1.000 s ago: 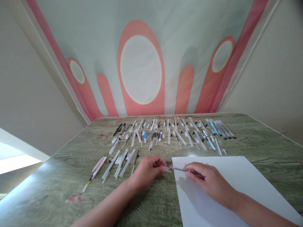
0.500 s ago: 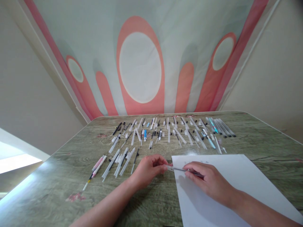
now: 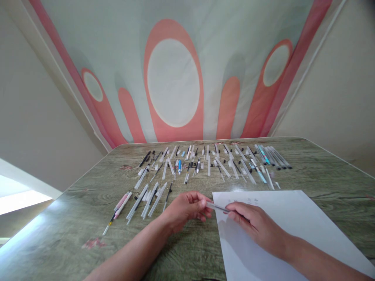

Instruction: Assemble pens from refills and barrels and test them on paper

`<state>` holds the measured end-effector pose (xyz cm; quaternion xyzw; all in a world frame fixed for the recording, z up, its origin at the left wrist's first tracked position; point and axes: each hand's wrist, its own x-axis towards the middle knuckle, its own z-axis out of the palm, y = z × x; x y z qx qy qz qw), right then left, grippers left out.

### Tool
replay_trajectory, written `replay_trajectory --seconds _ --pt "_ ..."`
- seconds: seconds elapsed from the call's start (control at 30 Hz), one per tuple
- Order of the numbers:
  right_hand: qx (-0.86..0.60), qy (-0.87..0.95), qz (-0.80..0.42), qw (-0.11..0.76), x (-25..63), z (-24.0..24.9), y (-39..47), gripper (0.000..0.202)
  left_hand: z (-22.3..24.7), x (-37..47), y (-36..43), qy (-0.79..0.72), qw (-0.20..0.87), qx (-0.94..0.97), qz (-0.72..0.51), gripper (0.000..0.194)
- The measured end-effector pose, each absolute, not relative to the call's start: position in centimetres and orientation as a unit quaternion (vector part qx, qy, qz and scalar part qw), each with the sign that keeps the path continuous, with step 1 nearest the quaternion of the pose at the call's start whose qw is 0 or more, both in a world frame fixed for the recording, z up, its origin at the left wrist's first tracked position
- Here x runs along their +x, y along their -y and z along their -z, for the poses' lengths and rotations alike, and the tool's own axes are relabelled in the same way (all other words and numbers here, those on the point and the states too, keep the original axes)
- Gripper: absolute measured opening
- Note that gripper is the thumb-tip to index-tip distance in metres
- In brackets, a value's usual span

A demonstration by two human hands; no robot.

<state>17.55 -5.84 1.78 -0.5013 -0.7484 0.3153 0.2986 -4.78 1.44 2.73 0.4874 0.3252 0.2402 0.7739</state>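
Over the left edge of a white paper sheet (image 3: 272, 234), my two hands hold a slim pen (image 3: 218, 207) between them. My left hand (image 3: 190, 210) pinches its clear left end between thumb and fingers. Closed around the dark right part is my right hand (image 3: 254, 222), its fingers hiding much of that part. Whether the clear end is a separate cap is too blurred to tell. A few faint marks show on the paper near its top left. To the left of my left hand lie several clear pen barrels (image 3: 157, 200) and dark refills (image 3: 167, 197).
Several rows of pen parts, including barrels, caps and refills, cover the far half of the wood-patterned table (image 3: 96, 187). A blue pen part (image 3: 179, 167) lies among them. Whole pens (image 3: 278, 157) lie at the far right, pink pen parts (image 3: 120, 205) at the left.
The thin dark piece seen between my hands is now covered by a thicker, clear greyish length. My left fingers have shifted their pinch slightly; my right hand has barely moved.
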Motion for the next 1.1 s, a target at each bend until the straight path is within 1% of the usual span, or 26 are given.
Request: replay_trajectory --seconds 0.07,0.2,0.3,0.4,0.5,0.63,0.73,0.87,1.1 --pt "-0.505 0.714 -0.359 0.327 17.1 -2.1 6.1 0.026 -3.1 -4.2 -1.1 -0.308 0.800 0.448 -0.256 0.030" --pt "-0.513 0.608 -0.477 0.374 16.2 -1.7 6.2 0.029 -3.7 -1.7 -0.3 -0.285 0.844 0.356 -0.283 0.044" --pt "-0.502 0.518 -0.567 0.398 15.8 -0.8 6.0 0.034 -3.9 1.1 0.1 -0.283 0.839 0.324 -0.332 0.045" --pt "-0.477 0.484 -0.593 0.433 15.9 -0.6 5.7 0.038 -4.0 4.5 -0.2 -0.308 0.816 0.327 -0.363 0.045" --pt "-0.483 0.541 -0.528 0.441 16.5 -1.1 5.5 0.035 -4.6 7.1 -1.1 -0.323 0.812 0.300 -0.382 0.042" --pt "-0.525 0.650 -0.384 0.393 17.5 -1.5 5.4 0.028 -6.1 8.0 -2.3 -0.251 0.804 0.310 -0.441 0.035" --pt "-0.520 0.698 -0.308 0.384 17.8 -1.1 5.2 0.025 -6.7 7.4 -2.2 -0.196 0.820 0.347 -0.410 0.037" --pt "-0.515 0.722 -0.268 0.378 17.6 -0.2 4.8 0.018 -6.2 6.8 -1.3 -0.215 0.803 0.419 -0.366 0.041" --pt "-0.532 0.721 -0.250 0.368 17.6 -0.1 4.7 0.019 -5.6 6.6 -1.2 -0.227 0.796 0.441 -0.348 0.043"
